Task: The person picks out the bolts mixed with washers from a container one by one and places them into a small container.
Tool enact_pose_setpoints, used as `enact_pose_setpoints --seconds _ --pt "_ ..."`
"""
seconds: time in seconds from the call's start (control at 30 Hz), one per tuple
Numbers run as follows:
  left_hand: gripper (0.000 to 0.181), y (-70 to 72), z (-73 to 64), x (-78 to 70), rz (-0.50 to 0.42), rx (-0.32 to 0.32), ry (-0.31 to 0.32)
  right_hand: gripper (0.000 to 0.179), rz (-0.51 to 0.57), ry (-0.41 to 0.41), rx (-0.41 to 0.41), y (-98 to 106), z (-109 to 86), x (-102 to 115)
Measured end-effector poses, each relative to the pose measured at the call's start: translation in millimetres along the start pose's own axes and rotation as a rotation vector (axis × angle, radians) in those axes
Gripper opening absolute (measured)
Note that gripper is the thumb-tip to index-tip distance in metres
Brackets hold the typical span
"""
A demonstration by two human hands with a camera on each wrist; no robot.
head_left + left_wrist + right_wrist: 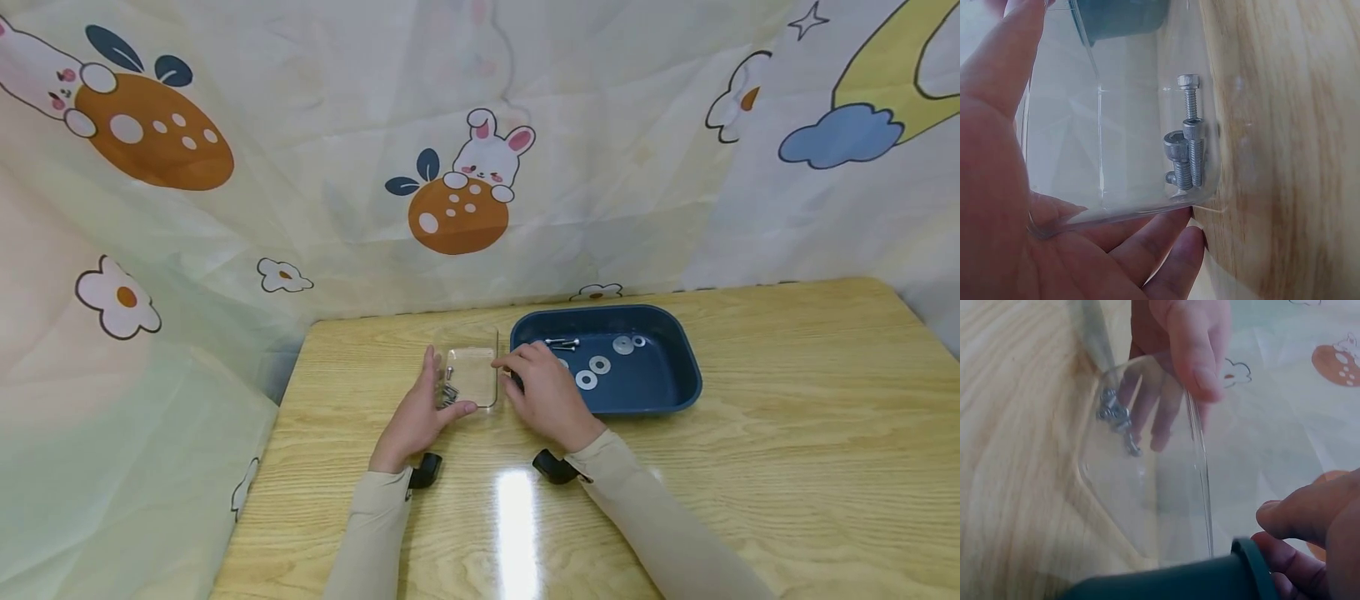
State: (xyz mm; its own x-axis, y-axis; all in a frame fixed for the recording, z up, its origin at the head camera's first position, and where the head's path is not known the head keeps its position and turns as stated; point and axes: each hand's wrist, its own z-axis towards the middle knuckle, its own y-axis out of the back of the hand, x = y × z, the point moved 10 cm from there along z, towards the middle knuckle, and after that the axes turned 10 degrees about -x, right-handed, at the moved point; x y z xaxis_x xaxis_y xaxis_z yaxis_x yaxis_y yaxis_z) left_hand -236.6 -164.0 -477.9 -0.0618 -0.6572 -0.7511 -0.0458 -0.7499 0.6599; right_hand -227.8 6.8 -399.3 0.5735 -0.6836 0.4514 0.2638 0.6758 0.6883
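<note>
A clear plastic box sits on the table beside the blue tray. Several hex socket screws lie together along its left side. My left hand grips the box from the left, thumb over the near rim and fingers along the outer wall. My right hand hovers between the box and the tray's left end, fingers loosely bent. In the right wrist view, its thumb and fingers stand clear of the box, and nothing shows between them.
The dark blue tray on the right holds several flat washers and a few longer screws. A wood-grain table carries everything. Behind it hangs a patterned cloth with rabbits and flowers.
</note>
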Motion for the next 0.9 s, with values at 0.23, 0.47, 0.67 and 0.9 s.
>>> enact_pose_setpoints --seconds 0.23,0.47,0.67,0.9 --pt "0.118 0.0 -0.9 -0.3 -0.015 0.006 0.001 0.021 0.008 -0.034 -0.018 6.6 2.2 -13.3" --pt "0.118 0.0 0.3 -0.2 -0.009 0.001 0.000 0.024 -0.021 -0.064 -0.027 11.7 2.2 -28.5" --pt "0.118 -0.7 2.0 -1.3 -0.008 0.007 -0.007 0.029 -0.062 -0.101 -0.009 13.8 2.2 -40.5" --pt "0.119 0.3 0.2 -1.0 0.012 0.004 -0.016 0.037 -0.113 -0.165 0.072 10.6 -1.9 -54.7"
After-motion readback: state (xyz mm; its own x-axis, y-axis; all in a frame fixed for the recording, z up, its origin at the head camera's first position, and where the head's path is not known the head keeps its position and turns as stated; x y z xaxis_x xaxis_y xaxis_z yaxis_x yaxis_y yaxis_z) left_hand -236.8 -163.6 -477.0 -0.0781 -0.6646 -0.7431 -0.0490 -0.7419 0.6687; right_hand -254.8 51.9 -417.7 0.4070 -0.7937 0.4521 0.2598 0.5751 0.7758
